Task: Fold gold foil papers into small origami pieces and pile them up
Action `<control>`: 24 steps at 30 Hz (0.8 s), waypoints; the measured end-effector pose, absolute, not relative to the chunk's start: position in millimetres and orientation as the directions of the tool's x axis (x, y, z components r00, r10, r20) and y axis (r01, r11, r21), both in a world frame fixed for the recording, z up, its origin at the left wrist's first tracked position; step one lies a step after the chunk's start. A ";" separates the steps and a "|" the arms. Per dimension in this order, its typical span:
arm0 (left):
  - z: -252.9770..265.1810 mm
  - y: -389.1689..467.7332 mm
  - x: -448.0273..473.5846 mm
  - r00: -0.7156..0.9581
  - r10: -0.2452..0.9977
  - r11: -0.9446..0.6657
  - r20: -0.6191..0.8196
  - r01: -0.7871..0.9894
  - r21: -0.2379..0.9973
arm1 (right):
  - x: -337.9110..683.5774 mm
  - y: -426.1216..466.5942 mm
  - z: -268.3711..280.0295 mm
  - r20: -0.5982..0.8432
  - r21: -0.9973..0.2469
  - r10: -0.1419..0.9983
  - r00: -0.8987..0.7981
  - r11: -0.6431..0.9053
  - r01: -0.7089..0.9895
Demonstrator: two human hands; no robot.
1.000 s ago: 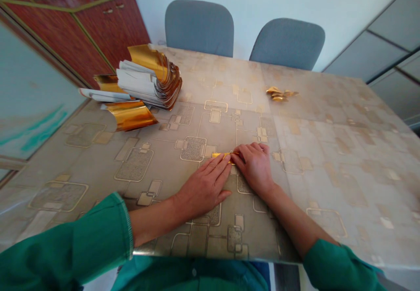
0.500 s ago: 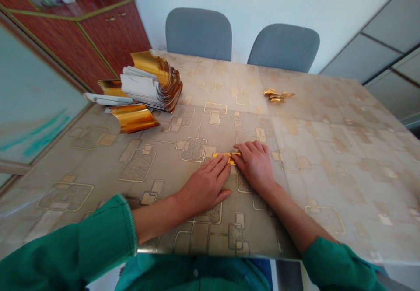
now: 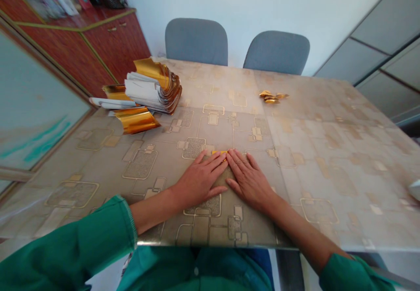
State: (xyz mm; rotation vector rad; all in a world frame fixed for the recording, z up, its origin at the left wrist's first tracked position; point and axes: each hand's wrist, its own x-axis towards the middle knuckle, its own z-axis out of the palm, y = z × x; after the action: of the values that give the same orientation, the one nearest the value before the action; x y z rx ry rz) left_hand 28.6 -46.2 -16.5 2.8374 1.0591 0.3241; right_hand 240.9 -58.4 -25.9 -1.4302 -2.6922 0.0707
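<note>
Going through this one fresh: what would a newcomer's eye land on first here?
Probably the thick stack of gold and white sheets at the far left of the table. Next, the left hand and right hand, laid flat at a narrow gold strip near the middle. Small shiny gold pieces lie beyond, right of centre.
</note>
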 end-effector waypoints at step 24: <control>-5.9 -41.9 8.7 0.708 0.665 -0.738 0.238 0.671 0.070 | 243.2 -57.5 -21.0 0.068 -0.069 0.799 -0.598 0.602 0.796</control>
State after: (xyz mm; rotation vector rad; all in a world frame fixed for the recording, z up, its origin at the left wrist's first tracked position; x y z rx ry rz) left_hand 8.7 -41.9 -5.9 2.9227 1.1434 0.3943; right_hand 243.2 -57.5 -21.0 -1.3617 -2.7291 0.0475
